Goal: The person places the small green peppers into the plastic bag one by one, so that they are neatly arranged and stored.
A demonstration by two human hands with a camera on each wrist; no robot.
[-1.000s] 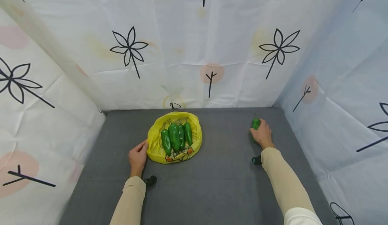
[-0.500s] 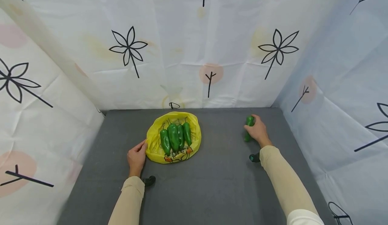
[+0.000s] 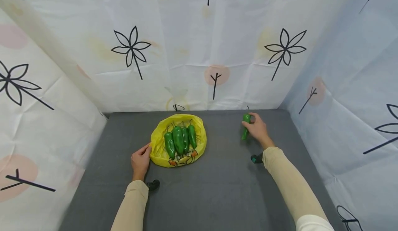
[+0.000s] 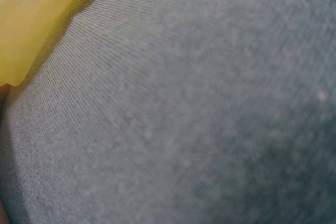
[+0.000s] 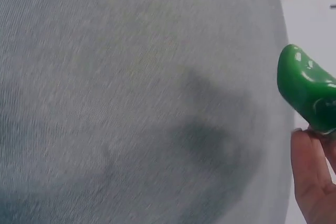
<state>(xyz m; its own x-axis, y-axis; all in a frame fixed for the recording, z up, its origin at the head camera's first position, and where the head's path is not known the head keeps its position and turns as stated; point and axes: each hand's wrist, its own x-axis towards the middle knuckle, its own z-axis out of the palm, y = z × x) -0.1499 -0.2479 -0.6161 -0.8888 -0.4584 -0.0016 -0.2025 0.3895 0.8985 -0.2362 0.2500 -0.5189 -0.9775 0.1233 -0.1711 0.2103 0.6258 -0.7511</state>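
A yellow plastic bag [image 3: 158,151] with a rolled-open mouth sits on the grey table, left of centre in the head view. Several green peppers [image 3: 178,139] lie side by side inside it, stems pointing away. My left hand [image 3: 141,160] pinches the bag's left edge; in the left wrist view only the bag's yellow side [image 4: 37,19] and a sliver of finger show. To the right, my right hand [image 3: 258,129] grips a single green pepper [image 3: 246,118] between thumb and fingers, stem upward. The right wrist view shows this pepper's glossy end [image 5: 304,85], with its shadow separate on the cloth.
Grey cloth covers the table [image 3: 205,189]. White fabric walls with leaf and twig drawings [image 3: 214,85] rise at the back and both sides. Dark wrist-worn devices [image 3: 256,158] hang under both forearms.
My right hand has moved left with the pepper, toward the bag and slightly farther back. The left hand stays at the bag's edge, and the bagged peppers have not shifted.
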